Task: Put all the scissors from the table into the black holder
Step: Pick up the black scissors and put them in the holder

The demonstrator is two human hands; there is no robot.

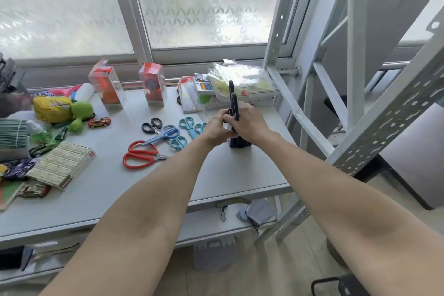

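The black holder (pixel 237 143) stands on the grey table (pixel 228 170), mostly hidden behind both hands. My left hand (pixel 217 127) is wrapped around its upper part. My right hand (pixel 249 122) grips black-handled scissors (pixel 232 98), handles pointing up, blades down inside the holder. Left of the holder lie red scissors (pixel 140 154), small black scissors (pixel 151 125), blue scissors (pixel 164 133) and teal scissors (pixel 188 126), with another teal pair (pixel 178 143) below them.
A box of small packets (pixel 60 166) lies at the front left. Toys, a toy car (pixel 99 122) and clear boxes (pixel 107 86) crowd the back left. A bag-filled tray (pixel 240 81) sits behind the holder. A metal shelf frame (pixel 355 103) rises on the right.
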